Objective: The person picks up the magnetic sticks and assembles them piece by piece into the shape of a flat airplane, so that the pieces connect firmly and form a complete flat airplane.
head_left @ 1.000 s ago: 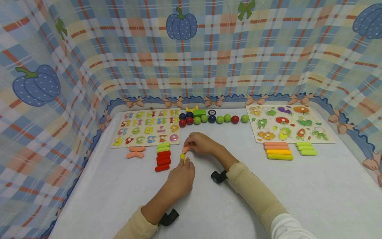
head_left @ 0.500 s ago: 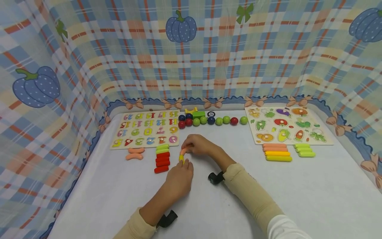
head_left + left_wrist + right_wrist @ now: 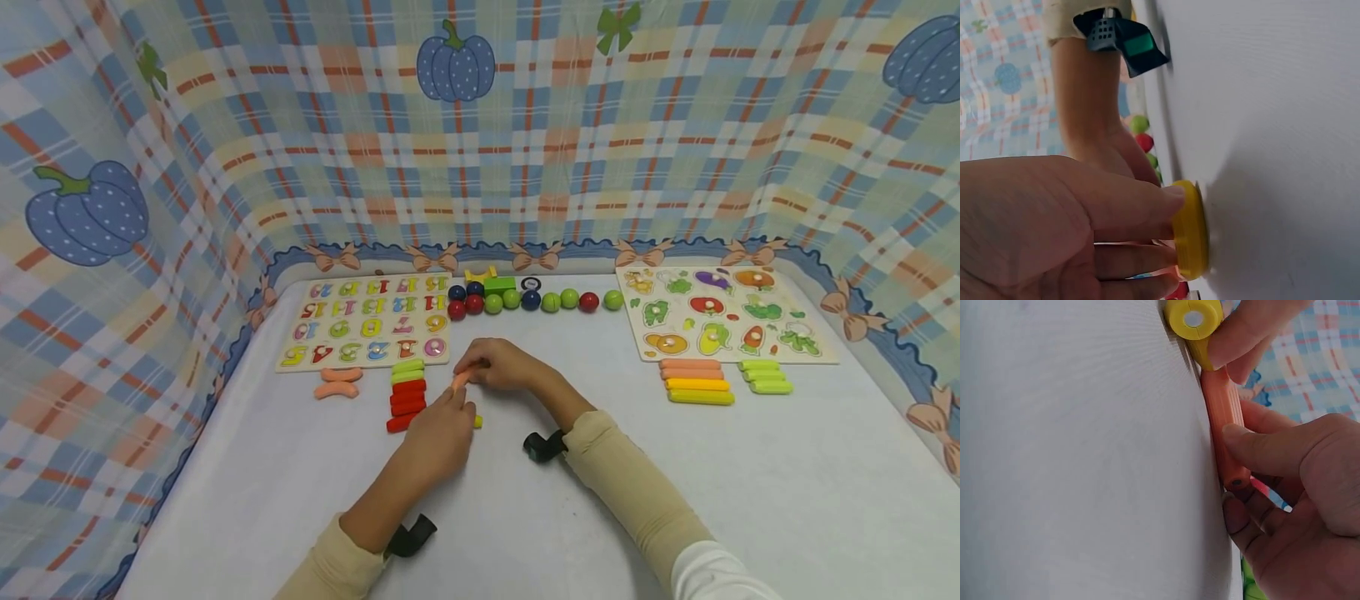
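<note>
My left hand [image 3: 437,437] pinches a short yellow stick [image 3: 1190,231], thumb on one side and fingers on the other, low over the white table. Its round end, with a pale disc in the centre, faces the camera in the right wrist view. My right hand [image 3: 504,365] holds a ribbed orange stick [image 3: 1225,419] between thumb and fingers; a dark grey dot marks its near end. The far end of the orange stick meets the yellow at my left fingertips. In the head view, the left hand hides most of the yellow stick.
Left of the hands lie red sticks [image 3: 407,400], light green sticks [image 3: 408,367] and curved pink sticks [image 3: 337,389]. A number puzzle board [image 3: 363,323] and a vegetable puzzle board [image 3: 726,315] flank a row of coloured balls [image 3: 531,300]. More sticks [image 3: 697,383] lie at the right.
My left hand has shifted slightly left. The yellow stick, earlier in line with the orange one ahead of the left fingertips, now shows its end to the right of that hand.
</note>
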A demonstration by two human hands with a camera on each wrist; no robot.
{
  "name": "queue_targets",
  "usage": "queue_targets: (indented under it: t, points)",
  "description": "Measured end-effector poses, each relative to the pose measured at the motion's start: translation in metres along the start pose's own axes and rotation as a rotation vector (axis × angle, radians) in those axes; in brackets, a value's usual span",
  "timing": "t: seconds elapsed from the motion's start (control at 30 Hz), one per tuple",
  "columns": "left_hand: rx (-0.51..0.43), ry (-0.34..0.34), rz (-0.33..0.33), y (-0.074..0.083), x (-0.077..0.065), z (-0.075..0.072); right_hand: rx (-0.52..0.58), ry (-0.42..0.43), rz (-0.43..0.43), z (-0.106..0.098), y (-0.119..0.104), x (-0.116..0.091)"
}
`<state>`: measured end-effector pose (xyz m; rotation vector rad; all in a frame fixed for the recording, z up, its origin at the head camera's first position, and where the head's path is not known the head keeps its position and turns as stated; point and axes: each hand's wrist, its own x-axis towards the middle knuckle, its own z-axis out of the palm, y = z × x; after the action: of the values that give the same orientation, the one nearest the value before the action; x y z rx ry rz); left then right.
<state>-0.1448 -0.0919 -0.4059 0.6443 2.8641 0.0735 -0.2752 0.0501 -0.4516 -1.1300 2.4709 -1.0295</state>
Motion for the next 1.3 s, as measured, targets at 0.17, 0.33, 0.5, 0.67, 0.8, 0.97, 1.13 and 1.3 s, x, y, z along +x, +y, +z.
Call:
queue_targets:
  t: [0.17,0.33,0.5,0.67,0.8,0.97,1.13,1.3]
  points:
    - [-0.015,0.007,-0.003,-0.003,0.003,0.003,0.062,-0.003,-0.003,0.0,0.002,-0.001]
    - [-0.001,0.026,0.001,-0.003,0.006,0.006,0.093,-0.004,-0.01,0.0,0.004,-0.002]
    - [0.017,0.041,0.001,0.0,0.007,0.009,0.096,-0.022,-0.013,-0.003,0.004,-0.002]
    - [0.017,0.027,-0.016,0.002,0.007,0.01,0.088,-0.05,0.023,-0.007,0.004,0.005]
    - [0.023,0.006,-0.024,0.002,0.005,0.012,0.033,-0.076,0.027,-0.01,-0.004,0.022]
    - [0.052,-0.007,-0.03,0.001,0.002,0.012,-0.118,-0.149,-0.058,-0.011,-0.021,0.051]
    - [0.078,0.013,-0.006,0.001,0.001,0.01,-0.22,-0.204,-0.09,-0.006,-0.03,0.071]
    - [0.069,0.007,-0.001,0.002,0.0,0.011,-0.316,-0.219,-0.092,0.003,-0.033,0.079]
